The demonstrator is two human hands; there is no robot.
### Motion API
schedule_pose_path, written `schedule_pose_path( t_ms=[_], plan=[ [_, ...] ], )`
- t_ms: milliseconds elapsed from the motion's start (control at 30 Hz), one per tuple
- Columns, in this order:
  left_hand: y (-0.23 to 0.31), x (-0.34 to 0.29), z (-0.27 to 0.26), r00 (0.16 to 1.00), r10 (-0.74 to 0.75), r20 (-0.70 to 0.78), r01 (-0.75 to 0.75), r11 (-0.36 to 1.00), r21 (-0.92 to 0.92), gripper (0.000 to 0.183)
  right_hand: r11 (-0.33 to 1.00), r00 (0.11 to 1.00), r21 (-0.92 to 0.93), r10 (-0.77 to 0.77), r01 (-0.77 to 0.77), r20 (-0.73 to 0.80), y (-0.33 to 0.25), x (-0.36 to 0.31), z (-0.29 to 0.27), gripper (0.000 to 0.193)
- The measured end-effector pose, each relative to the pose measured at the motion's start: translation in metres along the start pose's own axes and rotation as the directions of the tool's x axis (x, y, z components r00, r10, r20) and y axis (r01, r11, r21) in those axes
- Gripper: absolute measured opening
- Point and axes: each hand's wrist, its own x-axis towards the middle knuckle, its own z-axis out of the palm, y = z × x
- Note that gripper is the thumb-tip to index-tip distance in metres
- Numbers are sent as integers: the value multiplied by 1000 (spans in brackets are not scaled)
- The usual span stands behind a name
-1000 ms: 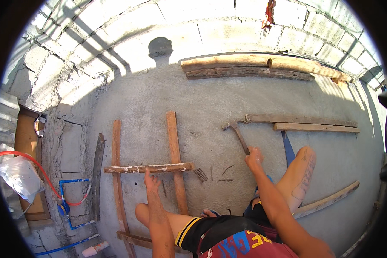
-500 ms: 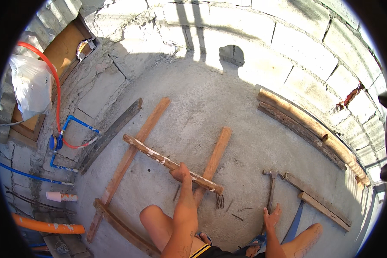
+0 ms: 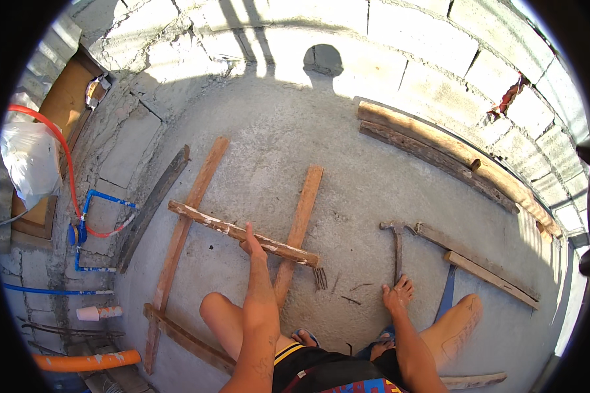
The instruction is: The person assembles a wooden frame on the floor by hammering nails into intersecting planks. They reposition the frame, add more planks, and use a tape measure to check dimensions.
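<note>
A paint-flecked wooden strip lies across two reddish-brown wooden lengths, one on the left and one on the right. My left hand is closed on the strip between them, its thumb raised over the wood. Several nails show in a cluster by the strip's right end. On the right a hammer rests on the concrete, its head away from me. My right hand is at the near end of the hammer's handle, fingers apart.
A handsaw with a blue blade lies by my right knee beside a wooden piece. Long timbers lie along the block wall. Blue pipes, a red hose and an orange pipe line the left side.
The view has shifted, so the scene sits further left and higher. My right hand has come closer around the hammer's handle end. My left thumb now stands up over the strip.
</note>
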Motion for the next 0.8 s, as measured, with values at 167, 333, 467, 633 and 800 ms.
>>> schedule_pose_path(
  t_ms=[167, 333, 467, 633, 800],
  plan=[
    [15, 5, -33, 982, -79, 169, 72, 996, 47, 81, 1000, 998, 6, 24, -25, 55, -2, 0, -5, 83],
    [15, -125, -64, 778, 342, 527, -612, 601, 515, 76, 997, 982, 4, 80, -82, 171, -11, 11, -17, 87],
    [-37, -232, -100, 672, -246, 698, -617, 335, 712, 53, 997, 975, -26, 82, -78, 205, -14, 19, -21, 91],
    [-66, -224, -85, 794, -217, 569, -562, 97, 821, 37, 995, 980, -29, 100, -97, 171, -15, 20, -15, 93],
    [-97, -211, -58, 714, 151, 684, -700, 137, 701, 42, 996, 973, -43, 84, -77, 216, -11, 20, -16, 96]
  ],
)
